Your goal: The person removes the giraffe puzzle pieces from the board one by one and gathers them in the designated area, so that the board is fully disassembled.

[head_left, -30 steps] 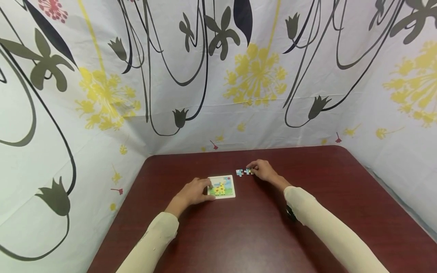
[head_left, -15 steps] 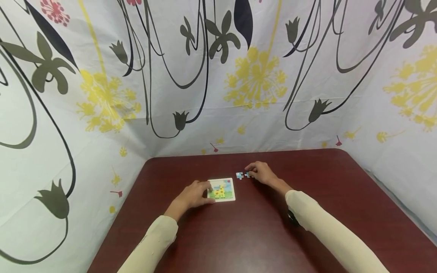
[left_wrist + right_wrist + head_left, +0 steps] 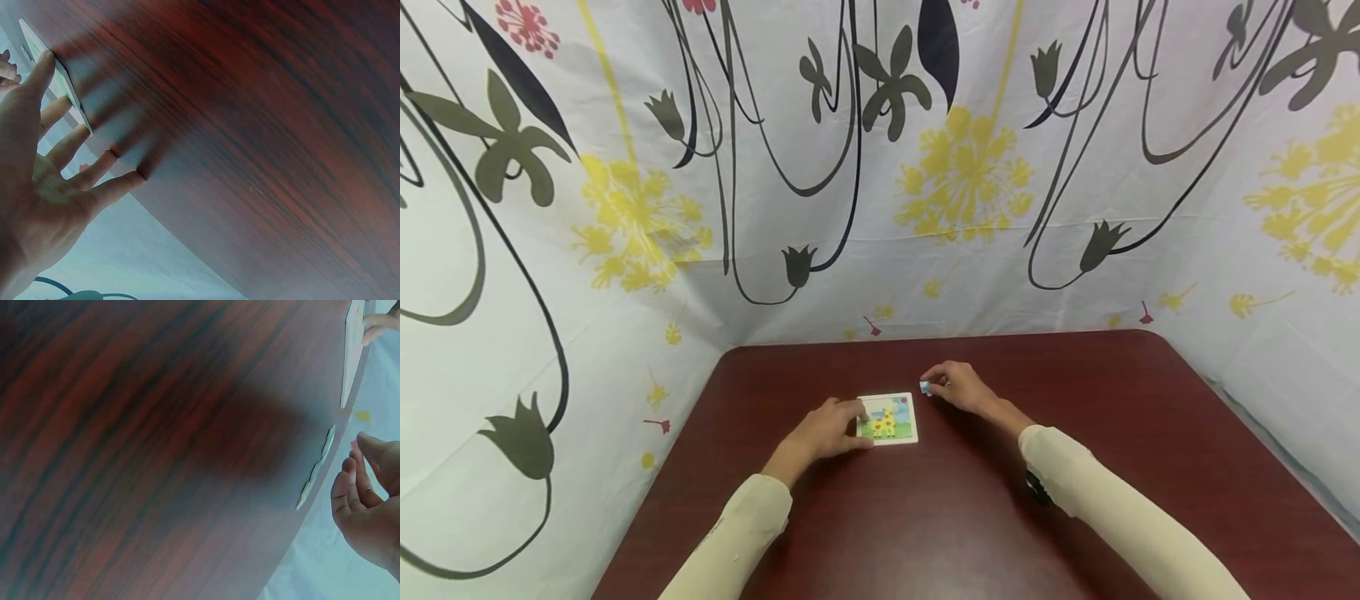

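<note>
Flowered cloth (image 3: 760, 108) hangs behind and beside a dark red table (image 3: 925, 517) in the head view. On it lies a small pale-rimmed picture board (image 3: 897, 441) with a yellow giraffe, its wider side seeming to run left to right. At the board's left side is the left hand (image 3: 829, 427), fingers apart, thumb at the near left corner. Just beyond the board's right edge is a light blue puzzle piece (image 3: 925, 387), directly below the fingertips of the right hand (image 3: 961, 387); that hand is clearly the nearer one, so the piece sits between it and the board. Anything else under its palm is hidden, bar a few specks too small to make out.

From the left wrist, the fingers of the left hand are spread and nearly straight, thumb against one edge of the board, index and middle fingertips by the other, the remaining two reaching down to the table. The picture is too slanted to read, and the right hand is cut off.

From the right wrist, the right hand's fingers are loosely bent, pinching nothing that shows, above a thin edge-on strip of puzzle; whether one piece or two, I cannot tell
</note>
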Demonstrator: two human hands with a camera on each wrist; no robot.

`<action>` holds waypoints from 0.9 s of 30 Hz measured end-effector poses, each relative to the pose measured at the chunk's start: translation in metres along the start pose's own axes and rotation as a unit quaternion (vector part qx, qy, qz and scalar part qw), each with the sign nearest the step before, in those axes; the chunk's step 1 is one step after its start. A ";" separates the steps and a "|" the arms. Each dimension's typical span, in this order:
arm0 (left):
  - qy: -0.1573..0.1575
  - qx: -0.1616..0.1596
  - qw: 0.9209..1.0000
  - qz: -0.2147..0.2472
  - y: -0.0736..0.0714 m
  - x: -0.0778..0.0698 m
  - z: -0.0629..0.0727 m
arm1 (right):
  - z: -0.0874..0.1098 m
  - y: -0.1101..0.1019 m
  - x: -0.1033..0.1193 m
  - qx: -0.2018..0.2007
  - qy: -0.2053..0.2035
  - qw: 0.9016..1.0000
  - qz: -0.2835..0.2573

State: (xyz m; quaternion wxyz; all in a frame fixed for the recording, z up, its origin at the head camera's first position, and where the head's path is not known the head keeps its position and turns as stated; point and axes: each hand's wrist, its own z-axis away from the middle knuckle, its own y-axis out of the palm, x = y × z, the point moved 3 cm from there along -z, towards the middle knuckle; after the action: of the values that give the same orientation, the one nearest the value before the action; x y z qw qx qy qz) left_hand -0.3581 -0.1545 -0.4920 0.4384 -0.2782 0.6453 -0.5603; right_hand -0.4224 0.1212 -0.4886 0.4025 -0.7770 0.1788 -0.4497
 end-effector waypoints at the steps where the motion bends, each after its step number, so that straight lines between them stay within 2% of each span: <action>1: -0.002 0.000 1.000 0.000 0.000 0.000 0.000 | 0.000 0.001 0.003 0.001 -0.003 1.000 0.000; 13: -0.005 0.005 1.000 0.002 0.000 -0.001 0.000 | 0.002 0.026 0.029 0.024 -0.038 0.999 -0.005; 27: 0.005 0.004 1.000 0.007 -0.001 -0.002 0.000 | 0.004 0.043 0.036 0.058 -0.052 0.997 -0.010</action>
State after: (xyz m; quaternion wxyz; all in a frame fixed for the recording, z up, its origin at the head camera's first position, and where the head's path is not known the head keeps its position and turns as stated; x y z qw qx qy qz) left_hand -0.3573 -0.1532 -0.4906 0.4401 -0.2694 0.6471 -0.5613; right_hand -0.3963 0.0732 -0.5034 0.4508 -0.7766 0.1238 -0.4223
